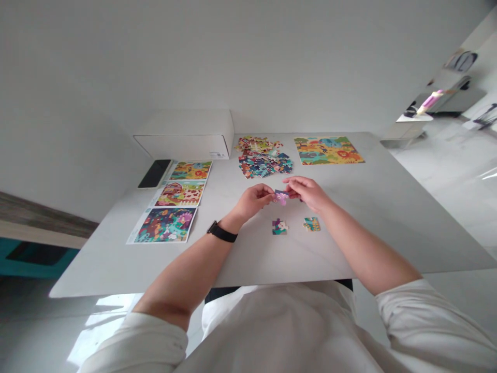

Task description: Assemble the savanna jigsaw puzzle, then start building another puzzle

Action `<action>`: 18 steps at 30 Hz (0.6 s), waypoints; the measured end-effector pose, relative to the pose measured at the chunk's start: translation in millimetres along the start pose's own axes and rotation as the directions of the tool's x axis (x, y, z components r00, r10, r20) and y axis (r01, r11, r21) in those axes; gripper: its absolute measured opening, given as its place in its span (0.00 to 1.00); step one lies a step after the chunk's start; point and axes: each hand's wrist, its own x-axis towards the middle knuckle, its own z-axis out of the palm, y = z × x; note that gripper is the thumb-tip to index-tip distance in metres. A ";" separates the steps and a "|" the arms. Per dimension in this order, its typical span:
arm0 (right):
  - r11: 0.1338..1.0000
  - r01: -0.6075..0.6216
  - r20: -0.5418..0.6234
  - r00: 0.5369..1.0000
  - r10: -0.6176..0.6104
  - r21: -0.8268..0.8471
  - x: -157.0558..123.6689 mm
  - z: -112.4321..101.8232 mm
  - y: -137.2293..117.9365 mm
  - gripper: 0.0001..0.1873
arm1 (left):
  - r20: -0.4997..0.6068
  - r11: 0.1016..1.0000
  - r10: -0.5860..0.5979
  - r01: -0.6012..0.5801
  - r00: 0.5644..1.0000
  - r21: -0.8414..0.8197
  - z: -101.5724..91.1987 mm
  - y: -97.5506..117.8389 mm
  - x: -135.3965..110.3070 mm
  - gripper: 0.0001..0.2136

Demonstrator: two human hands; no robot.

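My left hand (253, 200) and my right hand (306, 191) meet over the middle of the white table (368, 217), both pinching small purple puzzle pieces (281, 197) between their fingertips. A black watch sits on my left wrist. Just below the hands lie two loose pieces on the table, a purple one (279, 226) and a teal-orange one (311, 224). Beyond the hands is a heap of loose puzzle pieces (264, 155).
A finished colourful puzzle (328, 149) lies at the far right. Three picture cards (174, 202) lie in a column on the left, beside a black phone (154, 173). A white box (186, 135) stands against the wall.
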 end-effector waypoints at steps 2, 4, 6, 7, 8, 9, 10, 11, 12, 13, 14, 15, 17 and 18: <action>1.000 0.001 -0.055 0.999 0.000 0.010 1.1 -5.6 -1.6 0.34 | -0.042 0.999 -0.044 0.043 0.998 -0.027 0.3 1.0 0.2 0.21; 1.000 0.004 -0.087 0.996 -0.004 -0.010 1.9 -10.2 -2.2 0.34 | -0.079 0.997 -0.066 0.063 0.995 -0.052 0.4 1.3 0.8 0.21; 0.999 0.016 -0.103 0.994 -0.019 -0.029 2.5 -13.9 -2.4 0.34 | -0.102 0.995 -0.081 0.075 0.991 -0.066 0.4 1.2 1.4 0.22; 0.999 0.025 -0.113 0.993 -0.029 -0.033 2.9 -15.7 -2.4 0.34 | -0.109 0.994 -0.088 0.080 0.990 -0.070 0.4 1.2 1.7 0.22; 0.999 0.038 -0.125 0.991 -0.042 -0.031 3.5 -17.8 -2.5 0.34 | -0.115 0.994 -0.093 0.085 0.989 -0.071 0.4 1.1 2.0 0.23; 0.998 0.055 -0.144 0.988 -0.058 -0.027 4.2 -20.5 -2.6 0.34 | -0.123 0.994 -0.096 0.088 0.988 -0.071 0.4 1.0 2.2 0.23; 0.997 0.076 -0.170 0.982 -0.079 -0.023 5.1 -23.8 -2.8 0.33 | -0.130 0.994 -0.097 0.088 0.987 -0.070 0.4 0.8 2.5 0.23; 0.995 0.100 -0.201 0.974 -0.102 -0.022 6.2 -28.0 -2.9 0.32 | -0.138 0.994 -0.096 0.087 0.986 -0.068 0.4 0.6 2.7 0.24; 0.992 0.123 -0.235 0.964 -0.125 -0.025 7.6 -32.7 -2.9 0.31 | -0.145 0.994 -0.094 0.085 0.985 -0.065 0.3 0.3 2.9 0.24; 0.989 0.142 -0.271 0.951 -0.146 -0.033 9.0 -37.8 -2.7 0.30 | -0.150 0.995 -0.092 0.083 0.984 -0.063 0.2 0.0 3.1 0.24; 0.987 0.154 -0.306 0.939 -0.161 -0.045 10.6 -43.0 -2.4 0.29 | -0.152 0.995 -0.091 0.083 0.984 -0.064 0.0 -0.3 3.1 0.25; 0.986 0.157 -0.335 0.927 -0.168 -0.060 12.0 -47.7 -1.9 0.29 | -0.153 0.994 -0.093 0.084 0.984 -0.066 -0.1 -0.5 3.1 0.25; 0.985 0.146 -0.372 0.912 -0.170 -0.092 14.5 -55.0 -0.6 0.29 | -0.152 0.993 -0.100 0.090 0.983 -0.070 -0.5 -0.8 2.9 0.25; 0.985 0.137 -0.382 0.909 -0.168 -0.106 15.3 -57.1 0.1 0.28 | -0.150 0.993 -0.102 0.093 0.983 -0.069 -0.6 -0.8 2.7 0.25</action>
